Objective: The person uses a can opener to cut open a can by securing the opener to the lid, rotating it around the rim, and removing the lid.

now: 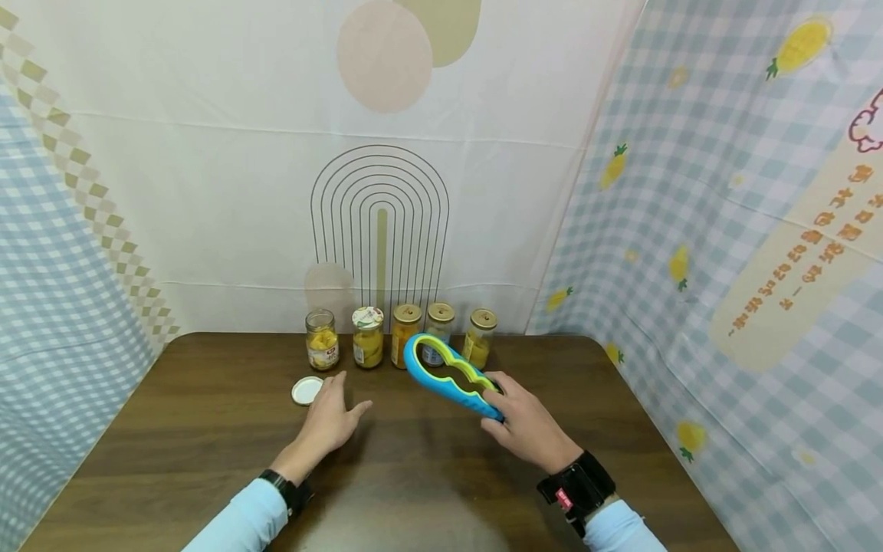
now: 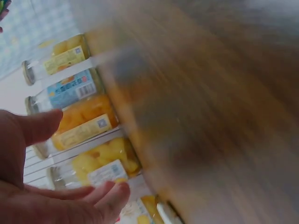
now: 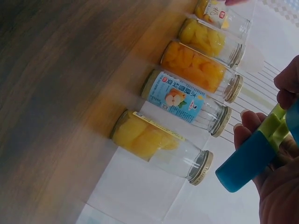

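My right hand point(image 1: 530, 426) grips a blue and lime-green jar opener point(image 1: 441, 389) by one end, its scalloped loop pointing left above the table. In the right wrist view, the opener's blue end point(image 3: 247, 161) sticks out past the fingers. Fingers spread and holding nothing, my left hand point(image 1: 327, 420) is over the table beside a round white lid point(image 1: 306, 390), which its fingertips overlap in the head view. Behind it are a lidless jar of yellow fruit point(image 1: 322, 341) and a jar with a white patterned lid point(image 1: 368, 339).
Three gold-lidded jars continue the row to the right: orange fruit point(image 1: 405, 337), a blue-labelled one point(image 3: 175, 98) and pale yellow fruit point(image 1: 479, 339). They stand near the back edge of the brown wooden table point(image 1: 386, 483), before a white printed cloth point(image 1: 228, 192). Checked cloth point(image 1: 662, 230) hangs at the right.
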`<state>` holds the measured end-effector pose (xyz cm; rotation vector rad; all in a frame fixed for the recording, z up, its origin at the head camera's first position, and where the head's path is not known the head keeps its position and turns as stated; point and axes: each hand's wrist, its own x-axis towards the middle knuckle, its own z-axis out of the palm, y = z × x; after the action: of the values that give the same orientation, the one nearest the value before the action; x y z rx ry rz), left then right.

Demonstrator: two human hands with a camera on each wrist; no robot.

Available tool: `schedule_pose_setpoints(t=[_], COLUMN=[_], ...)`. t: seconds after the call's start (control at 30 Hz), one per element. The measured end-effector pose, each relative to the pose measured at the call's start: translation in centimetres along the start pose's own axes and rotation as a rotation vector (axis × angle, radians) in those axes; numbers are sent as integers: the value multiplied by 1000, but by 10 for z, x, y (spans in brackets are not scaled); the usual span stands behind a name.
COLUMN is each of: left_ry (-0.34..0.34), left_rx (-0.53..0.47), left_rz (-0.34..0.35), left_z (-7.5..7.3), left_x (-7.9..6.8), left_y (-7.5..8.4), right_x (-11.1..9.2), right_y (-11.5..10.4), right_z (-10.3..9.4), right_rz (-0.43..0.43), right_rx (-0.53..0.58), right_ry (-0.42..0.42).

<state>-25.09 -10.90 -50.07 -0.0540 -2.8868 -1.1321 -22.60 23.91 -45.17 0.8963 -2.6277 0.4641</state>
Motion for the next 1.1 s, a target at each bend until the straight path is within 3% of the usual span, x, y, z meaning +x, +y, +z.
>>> schedule_pose_setpoints(t=[0.3, 0.5, 0.9, 1.1], left_ry=[-39, -45, 69, 178], left_rx=[-96, -153, -298, -380], left_rz=[-104, -171, -254, -257], left_z=[19, 24, 33, 37], left_x=[39, 61, 96, 105], left_y=[4, 11, 21, 20], right_x=[-1, -1, 0, 1], right_y=[-1, -2, -2, -3], right_z=[0, 1, 2, 2], right_rz=[3, -8, -20, -22], right_rx=[1, -7, -2, 0], right_ry=[1, -2, 6, 10])
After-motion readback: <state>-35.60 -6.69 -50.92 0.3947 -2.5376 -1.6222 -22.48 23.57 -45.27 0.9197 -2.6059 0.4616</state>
